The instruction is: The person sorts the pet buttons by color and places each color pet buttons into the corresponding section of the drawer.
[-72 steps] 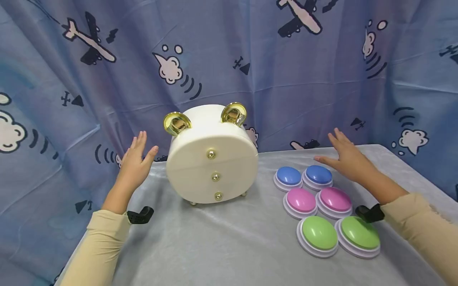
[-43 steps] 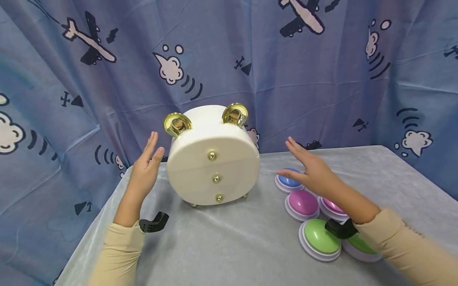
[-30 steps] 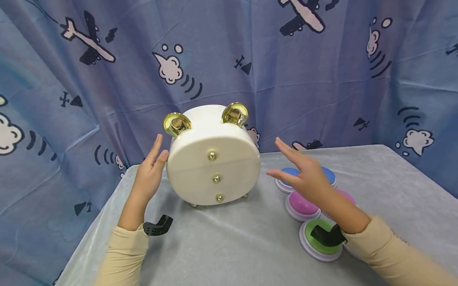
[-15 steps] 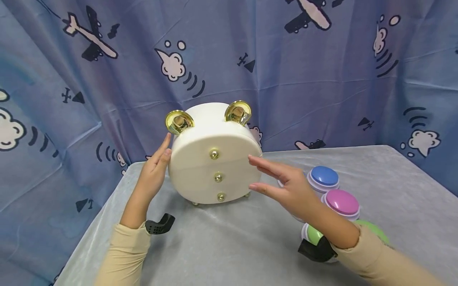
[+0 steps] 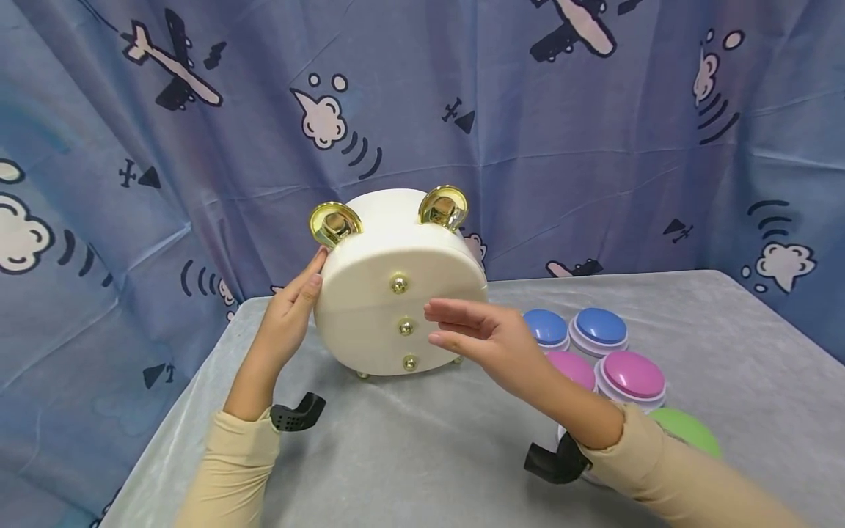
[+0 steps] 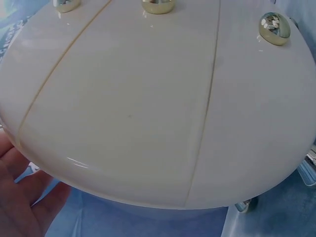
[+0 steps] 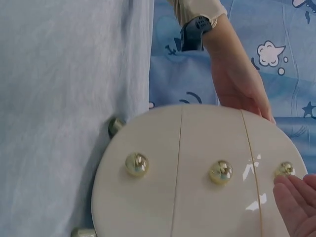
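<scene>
Box, white, one: stood centre of the frame on the grey table, raised on small feet, its face, with three gold knobs in a column, turned to the person, apparently so that all three lay within reach. Gold cups, two, on its top. Buttons, domed: blue, pink and green, grouped at right of the frame, well apart from the box, some partly hidden by the right arm; seemingly kept aside to leave room in front of it. Curtain, blue, printed: behind. Left hand: at the box's left side, fingers nearly straight, thumb near the front edge, touching without wrapping round; judged a steadying touch. Right hand: before the right of the face, fingers extended, thumb a little apart from them, nothing held; fingertips overlapped the top knob in the right wrist view, contact not determinable.
</scene>
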A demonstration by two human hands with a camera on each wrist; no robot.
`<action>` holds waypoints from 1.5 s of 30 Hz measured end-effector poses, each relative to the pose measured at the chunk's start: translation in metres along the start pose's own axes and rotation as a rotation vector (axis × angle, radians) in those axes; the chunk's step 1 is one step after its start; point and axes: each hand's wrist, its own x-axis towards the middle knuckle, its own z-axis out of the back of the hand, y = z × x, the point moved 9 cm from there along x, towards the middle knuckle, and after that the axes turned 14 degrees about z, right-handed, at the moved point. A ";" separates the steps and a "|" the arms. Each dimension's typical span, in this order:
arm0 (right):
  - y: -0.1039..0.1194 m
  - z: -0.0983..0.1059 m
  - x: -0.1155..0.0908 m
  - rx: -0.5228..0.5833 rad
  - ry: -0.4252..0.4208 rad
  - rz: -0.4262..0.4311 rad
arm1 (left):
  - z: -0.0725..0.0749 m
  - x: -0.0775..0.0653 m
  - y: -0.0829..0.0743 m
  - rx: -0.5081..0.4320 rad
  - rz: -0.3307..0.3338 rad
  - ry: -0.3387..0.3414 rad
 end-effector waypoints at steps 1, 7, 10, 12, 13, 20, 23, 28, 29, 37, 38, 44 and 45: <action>-0.001 -0.002 0.001 0.016 0.002 -0.013 | 0.000 0.000 0.000 -0.005 0.001 0.001; -0.010 -0.014 0.009 0.076 -0.007 -0.102 | 0.000 -0.001 0.002 -0.035 0.011 0.008; -0.015 -0.017 0.013 0.123 -0.029 -0.155 | -0.001 -0.001 0.003 -0.045 0.007 0.011; -0.018 -0.019 0.016 0.178 -0.037 -0.188 | -0.001 -0.001 0.003 -0.047 0.006 0.013; -0.019 -0.020 0.018 0.212 -0.040 -0.199 | -0.002 -0.001 0.003 -0.048 0.005 0.015; -0.027 -0.027 0.024 0.356 -0.040 -0.274 | -0.002 0.000 0.004 -0.049 0.004 0.017; -0.030 -0.031 0.026 0.395 -0.036 -0.304 | -0.001 0.000 0.005 -0.051 0.004 0.012; -0.033 -0.037 0.030 0.483 -0.025 -0.334 | 0.000 0.001 0.004 -0.053 -0.003 0.021; -0.034 -0.039 0.031 0.504 -0.019 -0.339 | -0.001 0.001 0.004 -0.053 -0.003 0.025; -0.040 -0.047 0.036 0.668 -0.072 -0.425 | -0.002 0.001 0.004 -0.061 0.000 0.042; -0.039 -0.047 0.037 0.689 -0.084 -0.430 | -0.002 0.001 0.004 -0.062 -0.001 0.041; -0.038 -0.048 0.040 0.777 -0.155 -0.451 | -0.002 0.002 0.003 -0.052 -0.005 0.032; -0.038 -0.048 0.040 0.782 -0.162 -0.453 | -0.002 0.002 0.003 -0.047 -0.004 0.030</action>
